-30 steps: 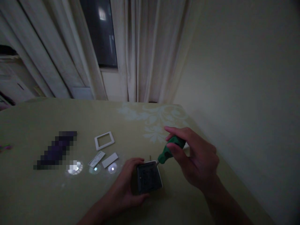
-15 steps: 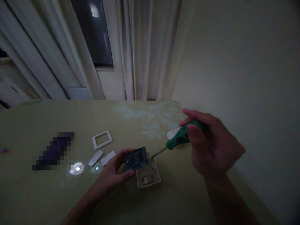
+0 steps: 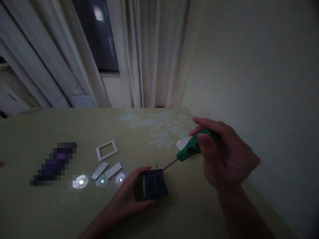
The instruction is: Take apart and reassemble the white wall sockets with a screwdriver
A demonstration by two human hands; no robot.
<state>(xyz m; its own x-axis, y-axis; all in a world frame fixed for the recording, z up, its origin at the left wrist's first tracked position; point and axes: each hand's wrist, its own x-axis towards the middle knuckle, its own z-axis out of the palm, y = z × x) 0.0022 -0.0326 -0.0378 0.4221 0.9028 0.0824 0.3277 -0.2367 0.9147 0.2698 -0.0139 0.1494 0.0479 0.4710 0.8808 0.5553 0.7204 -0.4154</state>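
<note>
My left hand [image 3: 136, 191] grips a dark switch module [image 3: 156, 184] by its near and far edges. The module sits over a white back box [image 3: 168, 190], and only a thin rim of the box shows around it. My right hand [image 3: 224, 156] is closed around the green handle of a screwdriver [image 3: 190, 147]. Its metal shaft slants down to the left, with the tip at the module's far right corner; whether it touches is unclear. A small thin piece [image 3: 156, 165] stands just beyond the module's far edge.
A white rectangular frame [image 3: 98, 154] lies left on the table [image 3: 82, 212], with two white strips [image 3: 99, 170] [image 3: 113, 170] nearer me. A white plate-like piece [image 3: 182, 143] lies partly behind the screwdriver. Farther left is a blurred dark object [image 3: 53, 164]. A wall rises at the right.
My left hand has brought the dark module right and down, from held tilted above the white box to lying over it. The right hand and screwdriver have barely moved.
</note>
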